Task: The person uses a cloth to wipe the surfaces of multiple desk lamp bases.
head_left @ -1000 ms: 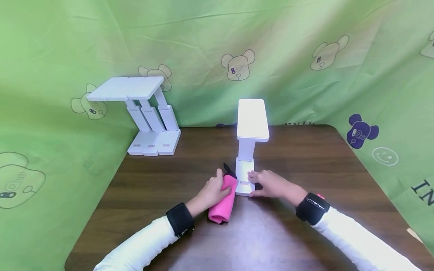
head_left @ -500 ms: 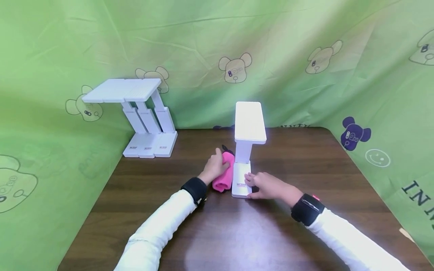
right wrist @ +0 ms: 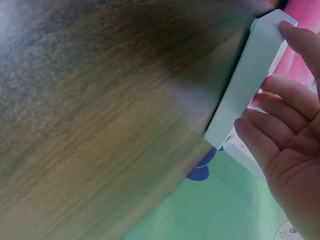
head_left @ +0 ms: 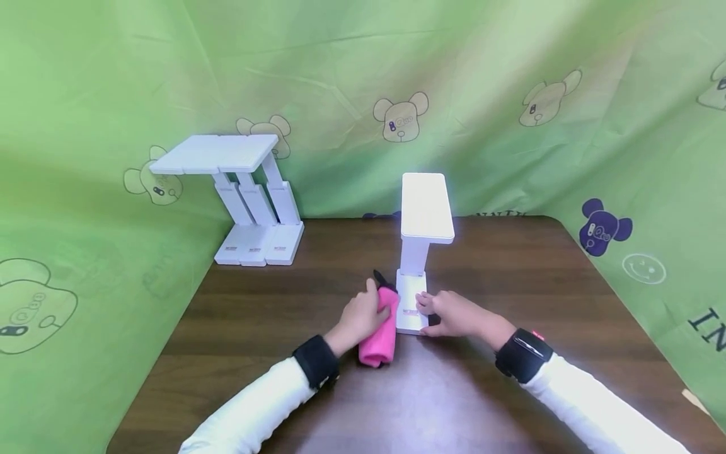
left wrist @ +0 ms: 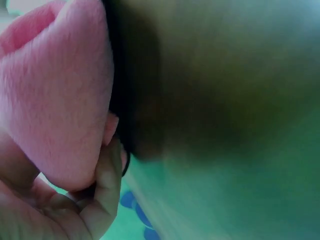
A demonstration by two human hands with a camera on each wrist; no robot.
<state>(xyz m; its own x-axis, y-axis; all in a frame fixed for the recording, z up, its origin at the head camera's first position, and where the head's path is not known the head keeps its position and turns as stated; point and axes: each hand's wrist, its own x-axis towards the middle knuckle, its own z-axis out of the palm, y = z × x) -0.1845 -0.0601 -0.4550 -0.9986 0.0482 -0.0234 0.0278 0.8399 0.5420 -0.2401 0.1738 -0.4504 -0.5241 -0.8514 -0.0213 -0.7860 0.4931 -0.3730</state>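
In the head view, a white desk lamp stands upright with its flat head lit and facing forward over the base. My right hand holds the right side of its base, thumb at the front edge and fingers over the top; the right wrist view shows this hand along the base's white side. Against the left side of the base, my left hand grips a rolled pink fleecy cloth with a black end. Up close in the left wrist view, fingers curl round the cloth.
Several white desk lamps stand side by side at the back left of the brown wooden table. A green curtain printed with bear heads hangs behind and on both sides. A small pale piece lies at the right edge.
My left hand slid the pink cloth forward along the lamp base, then drew it back toward me. The right hand keeps its hold on the lamp. The head view shifted slightly.
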